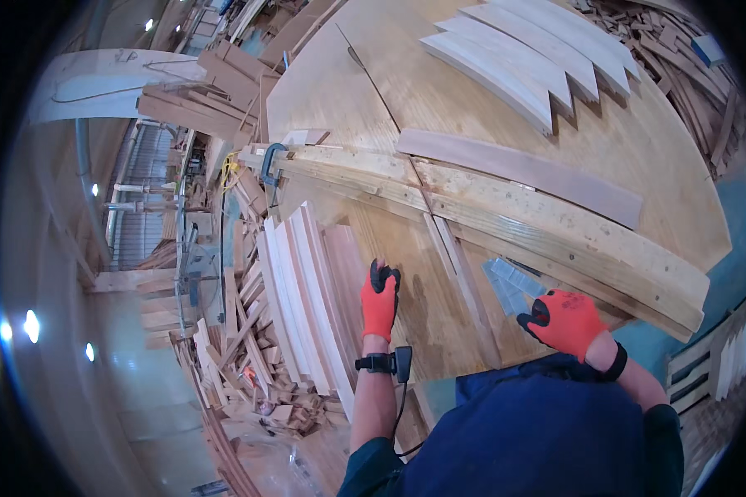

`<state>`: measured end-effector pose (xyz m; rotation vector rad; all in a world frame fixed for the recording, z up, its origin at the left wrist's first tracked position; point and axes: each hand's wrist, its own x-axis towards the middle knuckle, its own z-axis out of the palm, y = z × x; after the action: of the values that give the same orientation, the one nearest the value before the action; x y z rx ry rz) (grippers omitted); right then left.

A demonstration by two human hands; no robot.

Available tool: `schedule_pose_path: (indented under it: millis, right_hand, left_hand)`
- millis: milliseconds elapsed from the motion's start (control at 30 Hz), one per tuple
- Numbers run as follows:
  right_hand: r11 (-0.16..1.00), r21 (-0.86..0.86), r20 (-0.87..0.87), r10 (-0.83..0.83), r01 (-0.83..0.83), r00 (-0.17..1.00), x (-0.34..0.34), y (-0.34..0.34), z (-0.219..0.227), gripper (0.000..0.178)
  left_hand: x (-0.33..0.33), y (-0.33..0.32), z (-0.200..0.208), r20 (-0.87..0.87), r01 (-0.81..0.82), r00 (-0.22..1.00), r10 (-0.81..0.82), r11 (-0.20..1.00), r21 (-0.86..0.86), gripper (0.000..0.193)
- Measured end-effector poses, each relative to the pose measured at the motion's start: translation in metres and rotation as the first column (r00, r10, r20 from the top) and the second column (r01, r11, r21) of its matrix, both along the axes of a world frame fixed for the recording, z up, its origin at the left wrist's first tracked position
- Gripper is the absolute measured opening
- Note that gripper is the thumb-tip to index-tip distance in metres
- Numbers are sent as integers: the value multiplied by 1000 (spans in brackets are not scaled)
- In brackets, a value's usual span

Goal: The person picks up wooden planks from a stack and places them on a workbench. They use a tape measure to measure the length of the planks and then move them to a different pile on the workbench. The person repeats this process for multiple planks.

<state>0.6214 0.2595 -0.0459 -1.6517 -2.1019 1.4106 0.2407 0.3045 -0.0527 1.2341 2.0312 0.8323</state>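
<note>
My left hand (380, 300), in a red glove with black fingertips, is over the near left of the wooden tabletop (423, 319). Its fingers are loosely bent and a little apart, with nothing visible between them. Beside it on the left lies a row of long pale wood mouldings (302, 282). At the table's near right edge, my right hand (568, 321), gloved the same way, has its fingers curled; whatever they may hold is hidden. Next to that hand lies a bluish, see-through flat panel (512, 283). A narrow wood strip (464, 286) runs between both hands.
A long timber beam (522, 211) crosses the tabletop beyond my hands, with a dark C-clamp (271, 164) at its left end. Behind it lie a brownish board (514, 170) and several pale notched-end boards (506, 70). Scrap wood (261, 344) is heaped on the left.
</note>
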Motion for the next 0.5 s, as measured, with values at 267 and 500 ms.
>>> schedule_pose_path:
  millis: [267,500]
  right_hand:
    - [942,336,77,-42,13,996,-31,58,14,51]
    - [753,596,150,-447,280,882,-52,178,-35,61]
  left_hand:
    - [-47,36,-57,-576,87,811,-102,995,-55,66]
    - [-42,37,-99,-687,60,725,45,990,128,65]
